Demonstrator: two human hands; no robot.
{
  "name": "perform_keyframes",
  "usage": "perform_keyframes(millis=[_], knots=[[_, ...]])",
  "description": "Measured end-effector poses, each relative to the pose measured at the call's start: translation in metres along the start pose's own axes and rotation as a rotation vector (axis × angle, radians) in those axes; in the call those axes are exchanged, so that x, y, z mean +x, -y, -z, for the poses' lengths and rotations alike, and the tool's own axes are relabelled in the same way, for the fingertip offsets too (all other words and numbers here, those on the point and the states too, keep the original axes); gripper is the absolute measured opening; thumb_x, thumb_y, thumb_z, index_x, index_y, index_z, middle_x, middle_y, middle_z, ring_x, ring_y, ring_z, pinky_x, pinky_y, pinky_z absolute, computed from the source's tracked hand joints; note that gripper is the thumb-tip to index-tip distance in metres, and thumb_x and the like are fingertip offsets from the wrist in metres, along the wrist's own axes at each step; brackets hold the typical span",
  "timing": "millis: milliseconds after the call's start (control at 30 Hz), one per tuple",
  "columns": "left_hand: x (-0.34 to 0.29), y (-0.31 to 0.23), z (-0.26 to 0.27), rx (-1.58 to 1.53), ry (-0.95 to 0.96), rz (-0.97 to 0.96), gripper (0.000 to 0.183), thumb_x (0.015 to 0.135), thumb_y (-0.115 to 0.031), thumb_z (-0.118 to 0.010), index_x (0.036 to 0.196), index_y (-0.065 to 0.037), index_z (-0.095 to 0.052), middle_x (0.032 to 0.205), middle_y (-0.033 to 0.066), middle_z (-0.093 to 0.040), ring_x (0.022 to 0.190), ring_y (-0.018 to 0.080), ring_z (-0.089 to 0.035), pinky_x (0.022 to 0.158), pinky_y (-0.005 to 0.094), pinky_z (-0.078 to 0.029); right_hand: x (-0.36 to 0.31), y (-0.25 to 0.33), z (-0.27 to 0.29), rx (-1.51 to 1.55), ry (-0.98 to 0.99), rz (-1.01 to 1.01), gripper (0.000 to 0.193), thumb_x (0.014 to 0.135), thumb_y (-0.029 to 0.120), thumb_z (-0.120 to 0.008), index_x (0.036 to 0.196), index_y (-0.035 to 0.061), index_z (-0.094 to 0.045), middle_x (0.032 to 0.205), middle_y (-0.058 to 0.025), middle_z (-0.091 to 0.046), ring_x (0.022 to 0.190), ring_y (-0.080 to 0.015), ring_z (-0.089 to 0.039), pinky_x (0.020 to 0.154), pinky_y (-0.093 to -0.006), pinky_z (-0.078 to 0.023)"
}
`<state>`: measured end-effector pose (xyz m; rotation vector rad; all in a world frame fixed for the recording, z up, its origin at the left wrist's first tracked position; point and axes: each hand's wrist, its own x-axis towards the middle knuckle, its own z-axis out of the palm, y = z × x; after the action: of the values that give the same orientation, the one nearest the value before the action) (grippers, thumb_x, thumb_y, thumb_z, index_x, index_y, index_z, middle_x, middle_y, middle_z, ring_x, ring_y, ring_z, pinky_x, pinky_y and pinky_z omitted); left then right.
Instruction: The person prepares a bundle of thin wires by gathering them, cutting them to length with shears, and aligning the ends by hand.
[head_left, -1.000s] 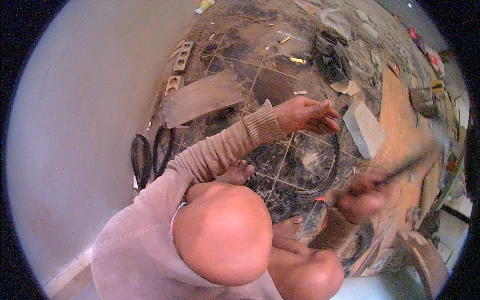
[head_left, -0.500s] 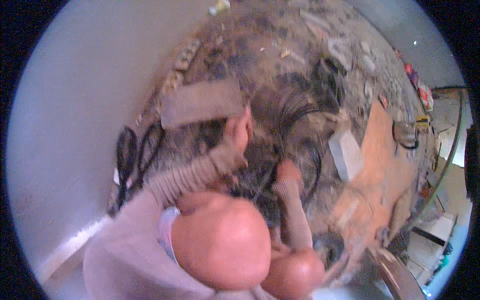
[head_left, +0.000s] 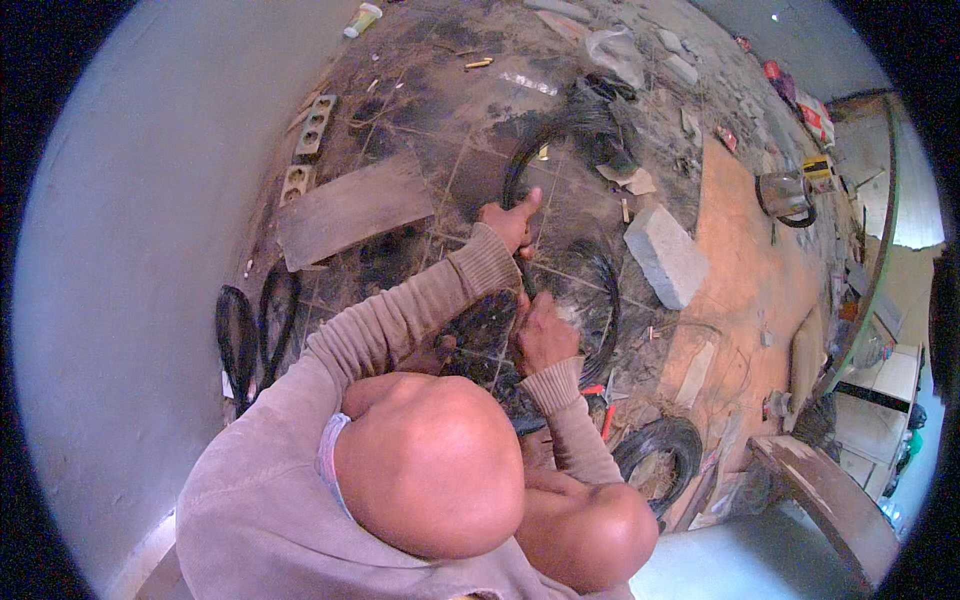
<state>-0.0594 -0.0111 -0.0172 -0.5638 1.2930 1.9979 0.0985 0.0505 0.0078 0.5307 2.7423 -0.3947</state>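
Beside a grey block [head_left: 665,255], both hands' grip pinches black wire [head_left: 560,135]; left hand [head_left: 508,222], right hand [head_left: 543,330].

Black wire coil [head_left: 560,140] — grey block [head_left: 665,255], orange board [head_left: 750,260], beige sleeve [head_left: 420,300]

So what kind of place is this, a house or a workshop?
It looks like a building site or rough workshop, not a lived-in room. The dusty tiled floor is strewn with black coils of binding wire, a grey concrete block and a worn wooden board.
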Motion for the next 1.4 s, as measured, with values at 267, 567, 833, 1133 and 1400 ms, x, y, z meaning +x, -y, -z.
perform_keyframes(millis=[267, 567, 833, 1133, 1400], knots=[[-0.032, -0.016, -0.054, 0.204, 0.506, -0.214, 0.042, 0.087, -0.050, -0.066, 0.074, -0.012, -0.053, 0.052, -0.0036, -0.042, 0.038, 0.0099, -0.039, 0.035, 0.0291, -0.029, 0.007, -0.034, -0.020, 0.784, -0.066, 0.141, 0.040, 0.102, 0.035, -0.044, 0.113, -0.0021, -0.052, 0.081, -0.0113, -0.059, 0.074, -0.0182, -0.053, 0.067, -0.0376, -0.043], [-0.072, -0.107, -0.103, 0.095, 0.805, -0.892, 0.057, 0.093, -0.041, -0.061, 0.128, 0.003, -0.052, 0.105, 0.0132, -0.067, 0.097, 0.0158, -0.063, 0.089, 0.0279, -0.048, 0.024, -0.100, 0.138, 0.629, -1.320, 0.014, 0.029, 0.100, 0.024, -0.042, 0.099, 0.0006, -0.059, 0.083, -0.0152, -0.063, 0.076, -0.0256, -0.058, 0.070, -0.0392, -0.048], [-0.047, -0.118, 0.074, -0.059, 0.344, -0.643, 0.044, 0.100, -0.036, -0.044, 0.113, 0.002, -0.062, 0.099, 0.0140, -0.069, 0.091, 0.0258, -0.067, 0.083, 0.0374, -0.052, -0.009, -0.058, 0.183, 0.514, -1.432, 0.334, 0.024, 0.091, 0.023, -0.051, 0.101, 0.0021, -0.059, 0.089, -0.0168, -0.063, 0.082, -0.0293, -0.059, 0.071, -0.0419, -0.049], [-0.054, -0.083, 0.074, -0.048, -0.121, -0.475, 0.041, 0.097, -0.046, -0.049, 0.074, -0.012, -0.056, 0.057, -0.0019, -0.050, 0.053, 0.0139, -0.049, 0.051, 0.0293, -0.039, 0.037, -0.024, 0.029, -0.262, 0.005, 0.235, 0.029, 0.080, 0.022, -0.062, 0.103, 0.0038, -0.058, 0.096, -0.0185, -0.063, 0.088, -0.0334, -0.061, 0.072, -0.0448, -0.050], [-0.024, 0.023, 0.051, 0.161, -0.139, -0.132, 0.066, 0.082, -0.051, -0.071, 0.118, -0.002, -0.045, 0.101, 0.0113, -0.057, 0.085, 0.0192, -0.055, 0.070, 0.0330, -0.047, 0.020, -0.023, 0.002, -0.174, -0.134, 0.315, 0.026, 0.100, 0.028, -0.045, 0.089, 0.0041, -0.048, 0.068, -0.0162, -0.062, 0.054, -0.0323, -0.064, 0.046, -0.0414, -0.051]])
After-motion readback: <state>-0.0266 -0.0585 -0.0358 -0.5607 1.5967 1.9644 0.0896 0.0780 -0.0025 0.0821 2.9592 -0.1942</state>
